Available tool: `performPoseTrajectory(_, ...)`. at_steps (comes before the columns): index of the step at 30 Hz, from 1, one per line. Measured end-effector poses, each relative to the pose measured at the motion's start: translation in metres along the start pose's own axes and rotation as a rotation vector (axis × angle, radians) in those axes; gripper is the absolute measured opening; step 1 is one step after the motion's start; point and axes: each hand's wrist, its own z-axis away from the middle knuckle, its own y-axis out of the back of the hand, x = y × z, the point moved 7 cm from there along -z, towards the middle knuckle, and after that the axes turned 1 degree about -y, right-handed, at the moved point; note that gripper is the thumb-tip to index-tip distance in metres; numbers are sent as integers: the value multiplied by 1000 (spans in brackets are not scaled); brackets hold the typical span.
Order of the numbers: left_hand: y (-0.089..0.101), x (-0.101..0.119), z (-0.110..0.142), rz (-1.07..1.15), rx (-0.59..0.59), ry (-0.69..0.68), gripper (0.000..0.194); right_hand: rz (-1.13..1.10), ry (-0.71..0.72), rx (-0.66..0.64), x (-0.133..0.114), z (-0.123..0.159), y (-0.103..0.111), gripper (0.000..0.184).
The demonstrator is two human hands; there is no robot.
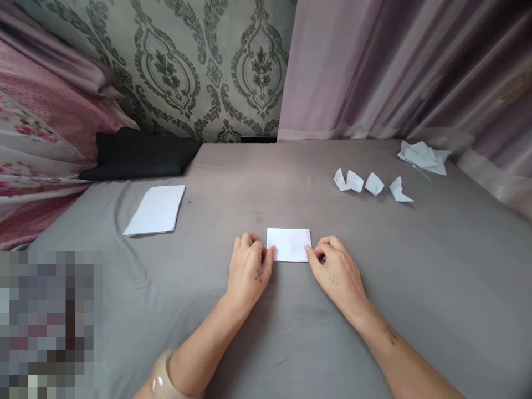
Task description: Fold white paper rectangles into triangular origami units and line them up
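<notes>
A small white sheet of paper [288, 244], a folded-looking rectangle, lies between my hands on the grey cloth. My left hand [251, 262] pinches its left edge, thumb on top near the lower corner and the other fingers curled. At the right edge my right hand [336, 268] grips it the same way, thumb over the lower right corner. The fingertips under the paper are partly hidden.
A stack of white paper [157, 210] lies to the left, below a folded black cloth [145, 155]. Several folded paper pieces [354, 181] stand at the back right. Beyond them are crumpled papers [424, 157] and a thin green stick [423, 173].
</notes>
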Motion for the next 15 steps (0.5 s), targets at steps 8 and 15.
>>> performPoseTrajectory(8, 1, 12, -1, -104, 19, -147, 26, 27, -2, -8, -2, 0, 1, 32)
performPoseTrajectory(15, 0, 10, -2, -127, 28, -143, 26, 15, 4, -2, 0, 0, -1, 32)
